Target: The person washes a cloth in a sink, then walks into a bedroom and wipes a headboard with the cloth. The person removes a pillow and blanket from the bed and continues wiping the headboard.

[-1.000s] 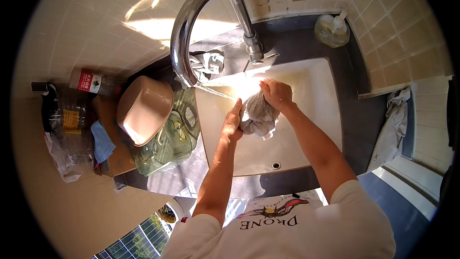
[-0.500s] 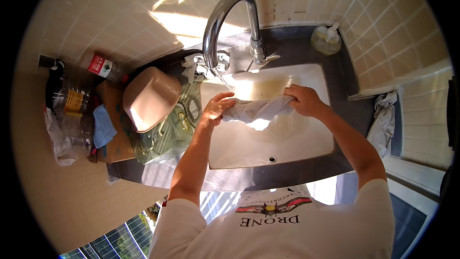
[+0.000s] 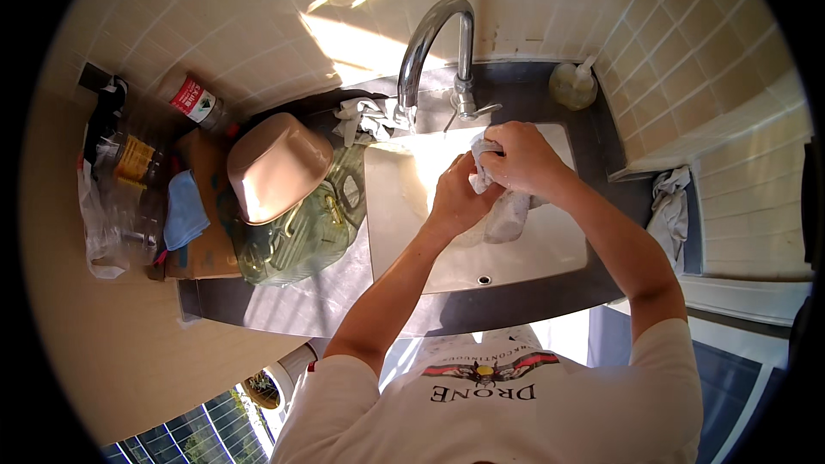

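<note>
Over the white sink (image 3: 395,249), both my hands grip a wet grey cloth (image 3: 507,219). My left hand (image 3: 464,198) is closed around its lower part, and my right hand (image 3: 524,155) is closed on the upper end, just above the left. Part of the cloth hangs below my hands toward the basin; the rest is bunched and partly hidden by my fingers. To the left of my hands, the chrome faucet (image 3: 421,47) arches over the sink, with water at its spout.
A pink basin (image 3: 279,167) leans on a clear green plastic container (image 3: 301,241) left of the sink. Another cloth (image 3: 368,118) lies behind the faucet's spout. A soap bottle (image 3: 573,86) stands at the back right corner. A grey rag (image 3: 669,210) hangs at the right.
The cloth, earlier stretched sideways and twisted between my hands, is now bunched. My hands have come together, the left moving rightward, the right turning over above it.
</note>
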`<state>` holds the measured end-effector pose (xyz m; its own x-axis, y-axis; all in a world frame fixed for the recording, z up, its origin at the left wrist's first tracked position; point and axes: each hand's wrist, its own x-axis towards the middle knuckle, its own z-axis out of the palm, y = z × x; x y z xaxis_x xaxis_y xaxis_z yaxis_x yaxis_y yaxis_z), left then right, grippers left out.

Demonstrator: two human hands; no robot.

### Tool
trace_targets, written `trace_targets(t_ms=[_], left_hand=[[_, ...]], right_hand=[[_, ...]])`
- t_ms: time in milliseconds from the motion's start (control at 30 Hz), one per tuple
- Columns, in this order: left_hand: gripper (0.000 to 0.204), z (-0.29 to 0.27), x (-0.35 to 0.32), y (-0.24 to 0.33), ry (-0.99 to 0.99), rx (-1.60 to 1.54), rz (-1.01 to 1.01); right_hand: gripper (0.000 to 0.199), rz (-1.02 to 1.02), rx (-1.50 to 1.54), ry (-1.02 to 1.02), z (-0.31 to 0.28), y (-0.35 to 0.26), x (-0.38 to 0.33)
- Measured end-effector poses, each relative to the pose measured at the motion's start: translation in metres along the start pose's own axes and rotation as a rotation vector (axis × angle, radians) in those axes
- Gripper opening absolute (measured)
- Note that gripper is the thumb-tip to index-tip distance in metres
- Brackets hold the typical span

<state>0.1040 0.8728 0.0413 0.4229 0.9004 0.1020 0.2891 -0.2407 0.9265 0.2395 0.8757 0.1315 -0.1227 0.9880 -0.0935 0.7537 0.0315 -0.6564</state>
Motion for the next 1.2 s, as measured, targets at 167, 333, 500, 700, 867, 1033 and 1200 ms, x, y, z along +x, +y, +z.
trace_targets(t_ms=[167,333,500,700,867,1033,1200], left_hand=[[0.035,-0.004,0.003,0.002,0.18,-0.013,0.071],[0.022,-0.023,-0.015,-0.034,0.206,-0.061,-0.097],[0.02,-0.064,-0.017,-0.077,0.175,-0.427,-0.166],[0.024,-0.1,-0.004,-0.123,0.198,-0.14,-0.237],[0.034,-0.104,-0.026,-0.119,0.248,-0.065,-0.077],[0.022,-0.077,-0.09,-0.146,-0.181,0.456,-0.071],[0.022,-0.06,-0.065,-0.156,-0.014,0.411,-0.196]], right_hand=[[0.015,-0.102,0.022,0.104,-0.054,-0.043,-0.028],[0.012,-0.046,0.335,0.224,-0.101,-0.054,-0.054],[0.013,0.067,0.694,0.254,-0.115,-0.016,-0.054],[0.012,0.063,0.228,0.212,-0.067,0.095,-0.013],[0.023,-0.042,0.001,0.275,-0.008,0.149,-0.035],[0.023,-0.107,-0.322,-0.117,0.073,0.227,-0.1],[0.024,0.194,-0.101,-0.024,0.104,0.237,-0.077]])
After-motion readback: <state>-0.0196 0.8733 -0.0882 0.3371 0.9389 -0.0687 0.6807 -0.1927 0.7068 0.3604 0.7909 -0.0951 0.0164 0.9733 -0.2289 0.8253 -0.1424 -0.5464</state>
